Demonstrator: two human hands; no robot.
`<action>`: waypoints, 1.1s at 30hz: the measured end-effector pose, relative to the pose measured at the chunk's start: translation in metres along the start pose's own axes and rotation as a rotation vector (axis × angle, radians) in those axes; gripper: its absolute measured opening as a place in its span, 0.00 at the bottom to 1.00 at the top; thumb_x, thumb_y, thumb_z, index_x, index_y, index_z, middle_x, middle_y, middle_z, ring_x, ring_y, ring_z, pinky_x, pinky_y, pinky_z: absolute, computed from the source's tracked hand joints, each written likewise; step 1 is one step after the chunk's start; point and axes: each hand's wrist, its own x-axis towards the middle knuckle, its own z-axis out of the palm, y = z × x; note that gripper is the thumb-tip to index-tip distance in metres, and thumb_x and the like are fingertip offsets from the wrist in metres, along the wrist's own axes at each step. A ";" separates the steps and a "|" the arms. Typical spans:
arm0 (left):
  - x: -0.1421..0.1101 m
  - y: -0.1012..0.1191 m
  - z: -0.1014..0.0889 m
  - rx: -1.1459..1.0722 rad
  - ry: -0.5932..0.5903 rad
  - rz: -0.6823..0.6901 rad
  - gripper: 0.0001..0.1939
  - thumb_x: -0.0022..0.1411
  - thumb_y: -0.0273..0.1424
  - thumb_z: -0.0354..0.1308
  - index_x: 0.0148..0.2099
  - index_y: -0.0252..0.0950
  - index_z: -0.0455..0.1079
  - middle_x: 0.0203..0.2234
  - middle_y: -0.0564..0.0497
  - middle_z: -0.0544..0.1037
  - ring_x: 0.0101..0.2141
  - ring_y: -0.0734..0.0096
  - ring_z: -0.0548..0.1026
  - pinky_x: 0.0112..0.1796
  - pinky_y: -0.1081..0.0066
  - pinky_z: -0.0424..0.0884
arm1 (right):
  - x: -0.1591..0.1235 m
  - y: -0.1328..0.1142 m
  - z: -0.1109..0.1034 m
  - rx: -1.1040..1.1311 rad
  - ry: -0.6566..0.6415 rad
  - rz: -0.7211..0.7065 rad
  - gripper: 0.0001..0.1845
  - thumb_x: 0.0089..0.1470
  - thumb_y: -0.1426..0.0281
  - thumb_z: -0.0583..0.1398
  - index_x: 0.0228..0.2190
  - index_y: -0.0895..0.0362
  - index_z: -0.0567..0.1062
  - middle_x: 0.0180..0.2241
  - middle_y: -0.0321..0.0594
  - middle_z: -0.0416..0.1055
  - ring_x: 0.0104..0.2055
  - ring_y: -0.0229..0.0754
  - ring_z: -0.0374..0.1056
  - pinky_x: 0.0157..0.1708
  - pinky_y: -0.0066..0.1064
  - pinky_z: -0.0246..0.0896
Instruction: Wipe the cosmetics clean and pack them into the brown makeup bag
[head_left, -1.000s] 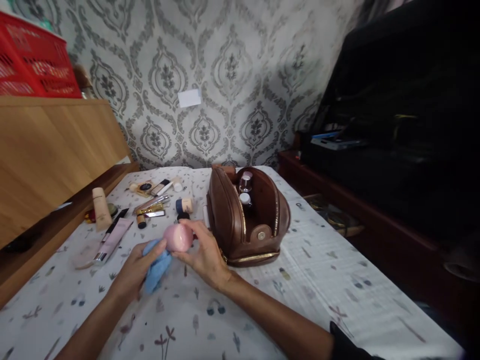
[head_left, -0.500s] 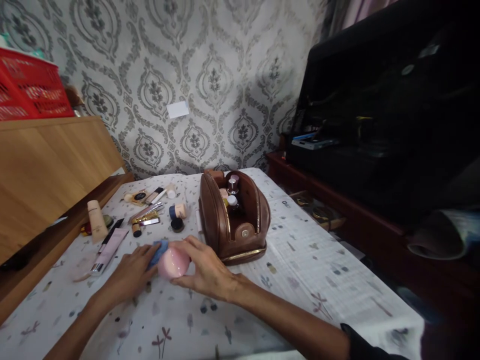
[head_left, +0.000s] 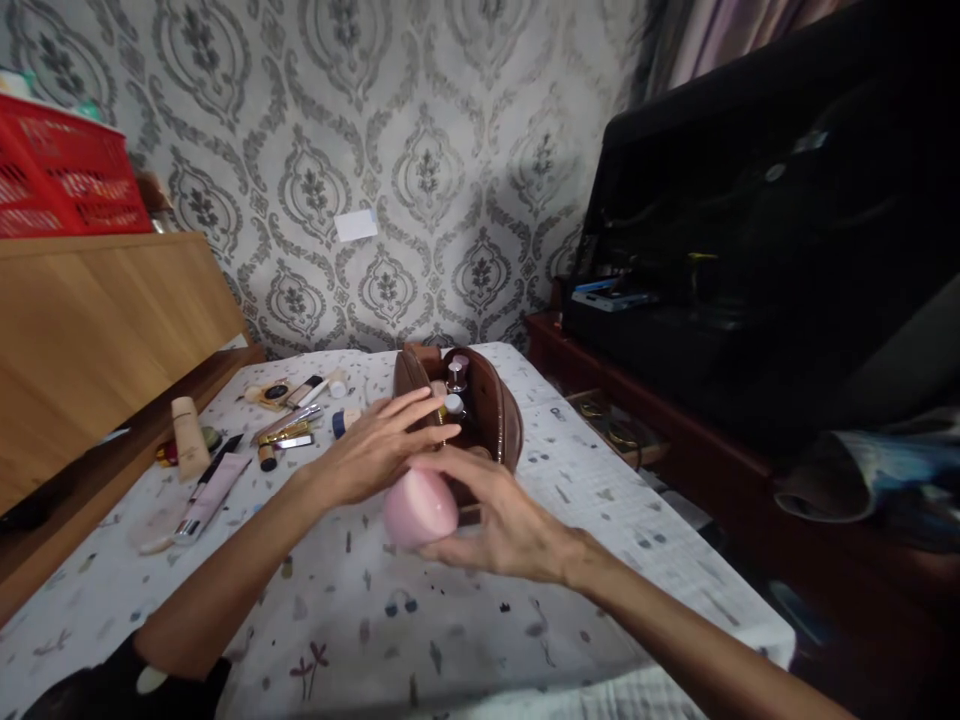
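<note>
Now our right hand [head_left: 510, 518] grips the pink rounded object [head_left: 418, 512] in front of the brown bag [head_left: 511, 425]; our left hand [head_left: 371, 450] extends across the bag, and we cannot tell its grip.

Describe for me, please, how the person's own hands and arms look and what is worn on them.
The left hand and right hand are ungloved, with slender fingers; no rings or watch show. A black sleeve with a pale oval patch ends near the left elbow. The right forearm shows no sleeve.
</note>
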 end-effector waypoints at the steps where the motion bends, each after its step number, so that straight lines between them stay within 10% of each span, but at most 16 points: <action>1: 0.002 -0.001 0.002 -0.029 0.000 0.010 0.21 0.73 0.32 0.47 0.65 0.47 0.60 0.66 0.46 0.60 0.66 0.56 0.55 0.60 0.50 0.63 | 0.000 -0.002 -0.009 0.055 0.032 0.044 0.31 0.47 0.64 0.71 0.52 0.54 0.70 0.52 0.45 0.71 0.53 0.49 0.69 0.51 0.41 0.68; 8: -0.009 0.005 0.014 -0.055 0.205 -0.073 0.14 0.71 0.32 0.50 0.55 0.38 0.70 0.55 0.42 0.67 0.57 0.57 0.66 0.57 0.55 0.70 | 0.038 0.017 -0.045 -0.130 0.340 0.247 0.28 0.51 0.62 0.67 0.51 0.56 0.66 0.44 0.44 0.73 0.45 0.48 0.71 0.46 0.40 0.68; 12: -0.014 0.008 0.023 -0.062 0.293 -0.121 0.13 0.71 0.31 0.50 0.55 0.38 0.68 0.57 0.41 0.65 0.58 0.56 0.65 0.57 0.51 0.69 | 0.064 0.032 -0.047 -0.599 0.091 0.322 0.30 0.47 0.72 0.68 0.52 0.60 0.68 0.50 0.50 0.71 0.51 0.51 0.69 0.51 0.38 0.62; 21: -0.015 0.009 0.030 -0.114 0.330 -0.134 0.13 0.72 0.30 0.49 0.55 0.40 0.69 0.58 0.41 0.66 0.59 0.57 0.65 0.57 0.52 0.69 | 0.087 0.035 -0.040 -0.774 -0.458 0.286 0.18 0.52 0.69 0.64 0.46 0.58 0.73 0.42 0.44 0.75 0.39 0.44 0.73 0.32 0.27 0.59; 26: -0.015 0.010 0.031 -0.120 0.346 -0.136 0.13 0.72 0.30 0.48 0.54 0.39 0.69 0.58 0.41 0.66 0.60 0.57 0.64 0.57 0.52 0.68 | 0.102 0.050 -0.034 -1.060 -0.629 0.121 0.07 0.54 0.71 0.62 0.36 0.62 0.77 0.42 0.51 0.75 0.46 0.49 0.71 0.40 0.31 0.60; 33: -0.015 0.010 0.033 -0.160 0.350 -0.169 0.14 0.72 0.30 0.48 0.55 0.41 0.69 0.59 0.42 0.66 0.61 0.56 0.64 0.57 0.52 0.69 | 0.095 0.072 -0.045 -1.256 -0.624 0.092 0.18 0.61 0.72 0.57 0.51 0.66 0.72 0.47 0.54 0.73 0.48 0.52 0.69 0.46 0.39 0.58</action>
